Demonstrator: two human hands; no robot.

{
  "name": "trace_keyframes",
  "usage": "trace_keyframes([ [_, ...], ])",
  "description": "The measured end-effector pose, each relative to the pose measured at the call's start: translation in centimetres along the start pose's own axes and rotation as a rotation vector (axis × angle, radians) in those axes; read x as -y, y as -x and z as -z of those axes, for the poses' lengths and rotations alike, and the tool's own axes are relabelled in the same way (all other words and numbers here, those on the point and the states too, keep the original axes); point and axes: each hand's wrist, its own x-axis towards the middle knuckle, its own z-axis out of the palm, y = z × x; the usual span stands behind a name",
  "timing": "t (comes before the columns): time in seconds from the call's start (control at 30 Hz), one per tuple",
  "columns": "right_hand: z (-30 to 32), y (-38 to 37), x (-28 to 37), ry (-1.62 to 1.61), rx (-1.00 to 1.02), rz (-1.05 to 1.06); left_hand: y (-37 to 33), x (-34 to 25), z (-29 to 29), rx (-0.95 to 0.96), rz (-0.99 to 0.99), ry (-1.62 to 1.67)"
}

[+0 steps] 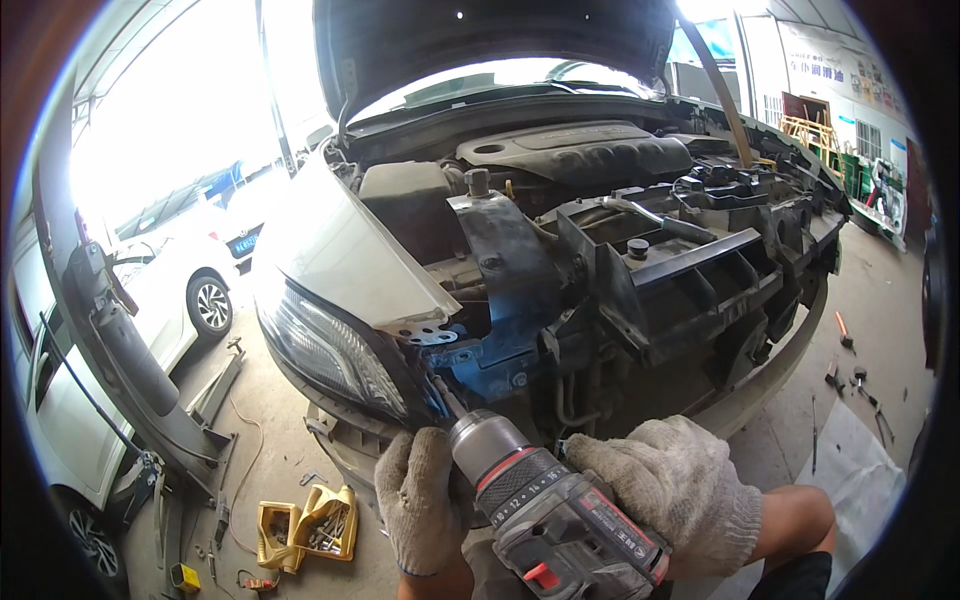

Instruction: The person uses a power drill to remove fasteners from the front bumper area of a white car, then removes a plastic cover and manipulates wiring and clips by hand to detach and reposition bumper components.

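Note:
Both my hands wear pale knitted gloves. A black-and-grey cordless drill (pixel 565 525) with a red switch points up and left at the car's front corner. My right hand (pixel 680 490) is closed against the drill's right side; the drill's handle is hidden. The bit reaches the blue-lit bracket area (pixel 465 360) beside the headlight (pixel 335 345). Left of the chuck, my left hand (pixel 418 495) has its fingers curled together below the headlight. Whatever those fingers hold, if anything, is hidden. The car's bumper is off, exposing the black front frame (pixel 680 290).
The hood (pixel 490 40) is raised over the engine cover (pixel 580 150). A yellow case (pixel 330 520) with small parts lies on the floor at left, near a lift post (pixel 130 330). Hand tools (pixel 845 332) lie on the right floor. Another white car (pixel 180 260) stands at left.

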Motion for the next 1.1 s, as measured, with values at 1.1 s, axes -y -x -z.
trace_keyframes([
  [1.1, 0.0, 0.0, -0.2, -0.004, -0.009, 0.019, -0.3, 0.1, 0.3, -0.064, -0.279, -0.268],
])
